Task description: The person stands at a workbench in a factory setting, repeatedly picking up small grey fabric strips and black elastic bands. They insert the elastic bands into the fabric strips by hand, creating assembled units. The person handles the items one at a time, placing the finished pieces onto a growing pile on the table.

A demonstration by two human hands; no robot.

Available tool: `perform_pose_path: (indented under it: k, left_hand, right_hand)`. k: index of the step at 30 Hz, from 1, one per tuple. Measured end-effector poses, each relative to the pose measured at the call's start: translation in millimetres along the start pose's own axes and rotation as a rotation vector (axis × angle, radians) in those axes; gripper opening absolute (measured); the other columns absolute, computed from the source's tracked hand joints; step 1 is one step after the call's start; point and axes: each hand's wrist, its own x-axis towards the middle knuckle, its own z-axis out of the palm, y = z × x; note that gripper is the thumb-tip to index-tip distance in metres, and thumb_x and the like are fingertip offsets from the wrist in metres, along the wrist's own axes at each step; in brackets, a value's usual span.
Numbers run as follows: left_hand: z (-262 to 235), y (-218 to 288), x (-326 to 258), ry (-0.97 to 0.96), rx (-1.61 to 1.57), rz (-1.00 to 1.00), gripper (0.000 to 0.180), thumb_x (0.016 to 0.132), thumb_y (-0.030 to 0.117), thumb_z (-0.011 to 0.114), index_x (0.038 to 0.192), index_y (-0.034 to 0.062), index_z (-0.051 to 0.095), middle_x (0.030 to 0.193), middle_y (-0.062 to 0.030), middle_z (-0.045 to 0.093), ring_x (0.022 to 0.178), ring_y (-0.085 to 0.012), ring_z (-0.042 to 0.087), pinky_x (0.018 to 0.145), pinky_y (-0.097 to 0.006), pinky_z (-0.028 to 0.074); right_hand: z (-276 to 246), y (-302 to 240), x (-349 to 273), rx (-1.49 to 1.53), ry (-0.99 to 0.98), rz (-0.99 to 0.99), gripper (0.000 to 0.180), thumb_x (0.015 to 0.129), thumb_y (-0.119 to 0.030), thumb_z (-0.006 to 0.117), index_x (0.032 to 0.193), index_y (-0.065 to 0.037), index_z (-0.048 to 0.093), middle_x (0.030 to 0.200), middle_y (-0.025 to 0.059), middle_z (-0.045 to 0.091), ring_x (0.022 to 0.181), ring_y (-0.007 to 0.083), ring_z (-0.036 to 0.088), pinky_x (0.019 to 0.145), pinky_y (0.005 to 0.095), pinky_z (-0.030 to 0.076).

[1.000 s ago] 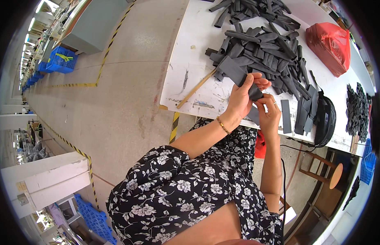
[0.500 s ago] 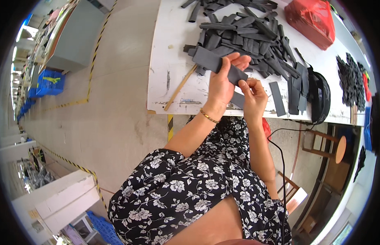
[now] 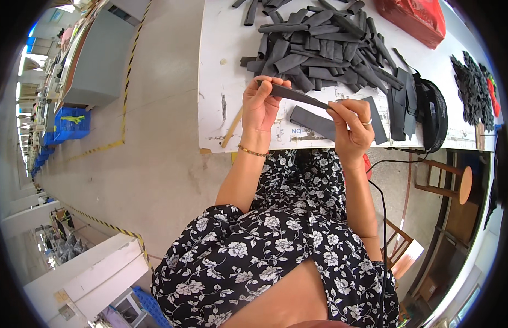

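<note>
Between my two hands, over the table's front part, a narrow dark grey strip of fabric-like material (image 3: 299, 97) is stretched. My left hand (image 3: 259, 109) pinches its left end between thumb and fingers. Its right end sits in the fingertips of my right hand (image 3: 353, 128), which wears a ring. The strip looks edge-on or folded; I cannot tell which. Below it on the table lies another flat grey strip (image 3: 311, 121), partly hidden by my right hand. Beyond my hands is a big heap of similar dark grey rolled or folded strips (image 3: 325, 54).
On the white table (image 3: 216, 82) lie a thin wooden stick (image 3: 232, 128), flat grey strips (image 3: 399, 112) and a rounded black object (image 3: 433, 117). A red plastic bag (image 3: 415, 19) and a dark pile (image 3: 472, 93) are farther right. A black cable (image 3: 383, 218) hangs near my right arm, by a wooden stool (image 3: 465, 186).
My hands have moved apart, the left one leftward and the right one rightward. The strip, formerly broadside across my left palm, is now held by both ends and shows narrow.
</note>
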Motion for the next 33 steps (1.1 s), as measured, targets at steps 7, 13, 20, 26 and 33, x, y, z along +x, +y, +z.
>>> perform_pose_path:
  k: [7, 13, 20, 26, 33]
  left_hand:
    - [-10, 12, -2, -0.078, 0.09, -0.007, 0.012, 0.089, 0.007, 0.067, 0.101, 0.0033, 0.067, 0.101, -0.0146, 0.071, 0.097, -0.0308, 0.069, 0.088, -0.044, 0.057]
    - [12, -12, -9, 0.127, 0.34, -0.112, 0.013, 0.091, 0.01, 0.066, 0.1, 0.0003, 0.067, 0.095, -0.0139, 0.071, 0.091, -0.026, 0.07, 0.083, -0.038, 0.057]
    - [5, -30, -2, 0.196, 0.68, -0.164, 0.018, 0.088, 0.014, 0.071, 0.094, -0.0032, 0.071, 0.087, -0.009, 0.071, 0.073, -0.013, 0.065, 0.066, -0.024, 0.051]
    - [-24, -29, -23, 0.261, 0.678, -0.323, 0.018, 0.087, 0.016, 0.071, 0.088, -0.0013, 0.073, 0.082, -0.0052, 0.071, 0.07, -0.0085, 0.061, 0.063, -0.022, 0.046]
    - [-9, -17, 53, 0.165, 1.182, 0.284, 0.026, 0.093, 0.02, 0.066, 0.094, -0.0051, 0.07, 0.081, -0.0051, 0.07, 0.071, -0.0086, 0.06, 0.066, -0.023, 0.049]
  right_hand:
    - [-2, -2, -7, 0.03, -0.053, 0.114, 0.017, 0.076, 0.002, 0.075, 0.091, -0.002, 0.072, 0.086, 0.0055, 0.062, 0.08, 0.0185, 0.057, 0.069, 0.0274, 0.045]
    - [-12, 32, -31, 0.395, -0.007, 0.857, 0.015, 0.088, -0.012, 0.071, 0.09, 0.003, 0.071, 0.085, 0.0004, 0.062, 0.076, 0.0086, 0.052, 0.074, 0.0238, 0.042]
    - [-29, 46, -38, 0.179, -0.043, 0.677, 0.015, 0.087, -0.011, 0.072, 0.093, 0.002, 0.072, 0.083, 0.0026, 0.063, 0.08, 0.0099, 0.054, 0.074, 0.0236, 0.042]
    - [-23, 53, -79, 0.226, -0.08, 0.99, 0.021, 0.085, -0.016, 0.073, 0.093, 0.003, 0.073, 0.078, 0.0029, 0.066, 0.072, 0.0088, 0.055, 0.067, 0.023, 0.043]
    - [-27, 76, -94, -0.268, -0.32, 0.899, 0.024, 0.085, -0.022, 0.073, 0.096, -0.001, 0.072, 0.075, 0.0095, 0.068, 0.066, 0.0211, 0.061, 0.062, 0.0329, 0.048]
